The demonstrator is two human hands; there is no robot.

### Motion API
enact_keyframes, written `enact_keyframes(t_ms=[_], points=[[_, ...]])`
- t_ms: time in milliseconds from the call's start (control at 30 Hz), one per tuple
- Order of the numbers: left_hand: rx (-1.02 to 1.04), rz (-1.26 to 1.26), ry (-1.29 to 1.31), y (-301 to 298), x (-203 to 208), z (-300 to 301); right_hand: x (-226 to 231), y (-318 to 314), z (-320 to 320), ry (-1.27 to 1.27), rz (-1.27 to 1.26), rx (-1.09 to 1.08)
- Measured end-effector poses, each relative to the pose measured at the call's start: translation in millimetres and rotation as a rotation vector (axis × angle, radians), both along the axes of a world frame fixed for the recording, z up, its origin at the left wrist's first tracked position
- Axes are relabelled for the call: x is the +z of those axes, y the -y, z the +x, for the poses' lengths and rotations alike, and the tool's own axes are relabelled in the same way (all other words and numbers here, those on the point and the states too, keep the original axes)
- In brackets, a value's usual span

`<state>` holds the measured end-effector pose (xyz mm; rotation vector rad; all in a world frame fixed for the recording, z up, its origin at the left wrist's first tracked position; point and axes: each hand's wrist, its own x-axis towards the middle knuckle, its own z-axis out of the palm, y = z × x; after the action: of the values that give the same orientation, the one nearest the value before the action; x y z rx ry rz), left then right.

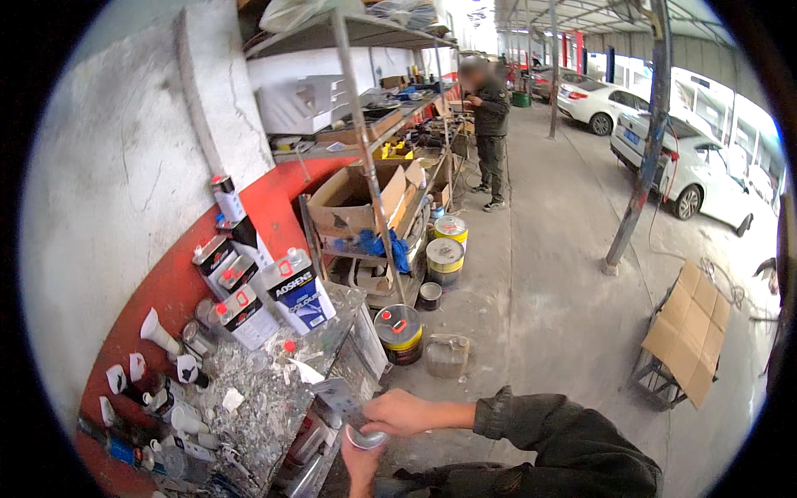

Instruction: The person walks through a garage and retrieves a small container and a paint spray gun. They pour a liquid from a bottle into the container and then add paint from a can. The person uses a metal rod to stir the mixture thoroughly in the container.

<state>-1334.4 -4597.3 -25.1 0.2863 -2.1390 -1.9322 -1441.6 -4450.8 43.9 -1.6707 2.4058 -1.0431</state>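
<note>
My left hand is wrapped round a small round cup with a pale, shiny rim, low in the middle of the head view. Just above it my right hand is closed, its fingertips over the cup. From those fingers a thin grey flat piece with faint markings slants up toward the bench; its exact kind is unclear. Left of both hands stands the paint-spattered workbench. On its far end are a white-and-blue rectangular tin and a red-capped tin. A loose red cap lies nearby.
White funnel-like cups and several bottles line the wall side. Beyond the bench, a lidded drum and a clear jug stand on the floor, near a shelf rack. Farther off are another person, a cardboard-topped stand and parked cars.
</note>
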Motion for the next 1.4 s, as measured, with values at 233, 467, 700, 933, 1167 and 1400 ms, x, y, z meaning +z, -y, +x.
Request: enact_keyframes(t_ms=[233,467,700,933,1167,1400], points=[[0.097,-0.054,-0.031,131,10,-24,21,119,-37,-0.081,-0.139,0.020],[0.059,0.025,0.029,207,13,-41,29,203,-52,0.060,-0.106,0.095],[0.204,-0.074,0.034,242,11,-48,33,250,-86,0.017,-0.099,0.193],[0.239,-0.013,-0.013,254,27,-69,34,278,-105,0.098,-0.119,0.323],[0.286,-0.048,-0.009,256,51,-76,43,285,-124,0.063,-0.229,0.273],[0.269,0.062,0.027,255,38,-80,26,279,-119,0.133,-0.153,0.300]])
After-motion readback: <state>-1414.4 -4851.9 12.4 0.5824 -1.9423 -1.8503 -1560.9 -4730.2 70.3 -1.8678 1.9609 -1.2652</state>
